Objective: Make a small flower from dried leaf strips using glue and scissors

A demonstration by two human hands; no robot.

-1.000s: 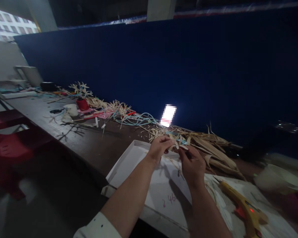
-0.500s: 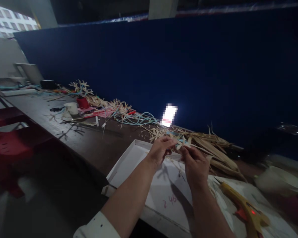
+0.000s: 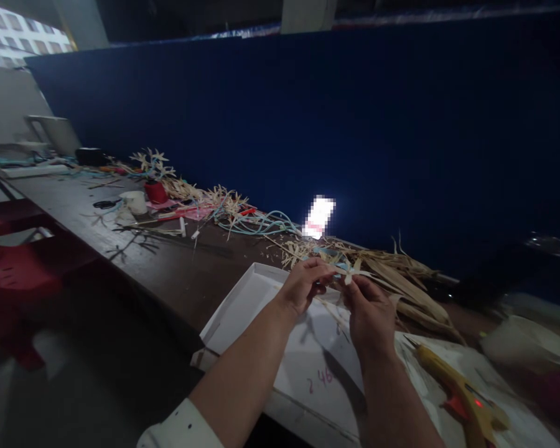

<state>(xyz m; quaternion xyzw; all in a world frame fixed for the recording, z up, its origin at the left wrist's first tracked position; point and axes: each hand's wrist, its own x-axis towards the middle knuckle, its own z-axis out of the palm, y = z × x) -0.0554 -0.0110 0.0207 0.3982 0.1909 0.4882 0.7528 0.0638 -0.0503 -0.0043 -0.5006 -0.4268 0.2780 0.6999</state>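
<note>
Above the white box lid, both my hands meet at a small pale flower [image 3: 350, 272] with narrow pointed petals, which looks made of dried husk. My left hand [image 3: 304, 285] is closed in a pinch at the flower's left side; the exact spot it grips is partly hidden by its fingers. From the right, my right hand [image 3: 369, 306] pinches the flower near its centre, thumb and fingertips together. Thin pale stems hang below the hands. Beneath lies the white box lid [image 3: 242, 311] with red handwritten figures on it.
A yellow glue gun [image 3: 457, 386] with a lit red light lies at the lower right. Dried husks [image 3: 415, 289] are heaped behind my right hand. Along the wall are light-blue cords [image 3: 261, 224], a red thread spool [image 3: 155, 192], a white cup [image 3: 134, 202] and scissors [image 3: 106, 204].
The flower has turned between my fingers, its petals now spread more to the right. Both hands have stayed in nearly the same place.
</note>
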